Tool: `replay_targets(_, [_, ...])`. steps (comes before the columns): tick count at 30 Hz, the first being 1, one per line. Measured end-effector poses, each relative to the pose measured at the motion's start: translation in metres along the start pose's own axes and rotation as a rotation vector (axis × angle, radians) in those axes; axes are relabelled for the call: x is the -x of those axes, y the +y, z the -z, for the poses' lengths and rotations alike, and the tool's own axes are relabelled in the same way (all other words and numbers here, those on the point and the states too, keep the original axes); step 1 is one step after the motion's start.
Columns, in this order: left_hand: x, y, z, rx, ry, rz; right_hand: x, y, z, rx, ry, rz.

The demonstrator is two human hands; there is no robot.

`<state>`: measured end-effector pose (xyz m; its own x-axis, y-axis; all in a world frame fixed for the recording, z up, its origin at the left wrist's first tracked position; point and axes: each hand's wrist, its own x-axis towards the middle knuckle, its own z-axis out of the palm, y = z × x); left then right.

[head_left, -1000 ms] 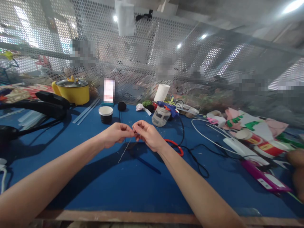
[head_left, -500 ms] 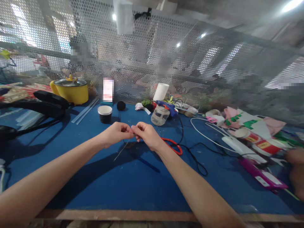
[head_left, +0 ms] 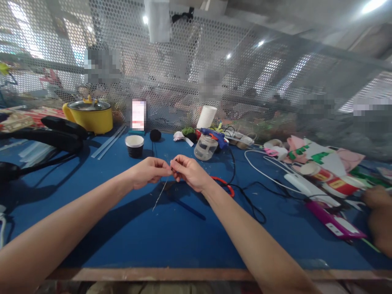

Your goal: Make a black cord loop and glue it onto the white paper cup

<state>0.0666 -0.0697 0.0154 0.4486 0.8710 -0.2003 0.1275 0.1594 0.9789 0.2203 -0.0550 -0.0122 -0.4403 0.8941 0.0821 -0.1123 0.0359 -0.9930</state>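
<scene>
My left hand (head_left: 152,172) and my right hand (head_left: 187,171) meet above the middle of the blue table, fingertips pinched together and almost touching. A thin, pale, twisted wire (head_left: 159,197) hangs from between them, its lower end loose. Its upper end is hidden in the fingers. Under and behind my right hand lie a red loop-shaped handle (head_left: 225,185) and a dark blue strip (head_left: 190,209); whether they belong together I cannot tell. Beyond my left hand stand a black cup with a white rim (head_left: 134,146) and a black yarn ball (head_left: 155,135).
A clear plastic jar (head_left: 206,148) and a blue glue gun (head_left: 216,136) sit at the back. Left is a yellow pot (head_left: 92,118). Cables, a purple power strip (head_left: 335,220) and red-labelled rolls (head_left: 338,185) crowd the right, beside another person's hand (head_left: 379,218). A phone (head_left: 138,115) stands behind.
My fingers have shifted slightly while keeping their pinch. The wire's loose end hangs steeper and has moved a little to the right. The whole view has shifted slightly.
</scene>
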Motion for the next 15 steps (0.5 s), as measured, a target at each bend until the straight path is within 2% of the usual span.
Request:
replay_targets(6, [-0.0008, -0.0016, -0.0010, -0.006, 0.014, 0.005, -0.0011, 0.0024, -0.0022, 0.011, 0.021, 0.013])
replay_targets(10, [0.0000, 0.0001, 0.0012, -0.134, 0.040, -0.044, -0.0002, 0.0007, -0.0040, 0.081, 0.071, 0.030])
replay_targets(15, [0.0005, 0.0020, 0.0070, -0.288, -0.003, -0.082, 0.0013, -0.0020, -0.0043, 0.182, 0.090, 0.057])
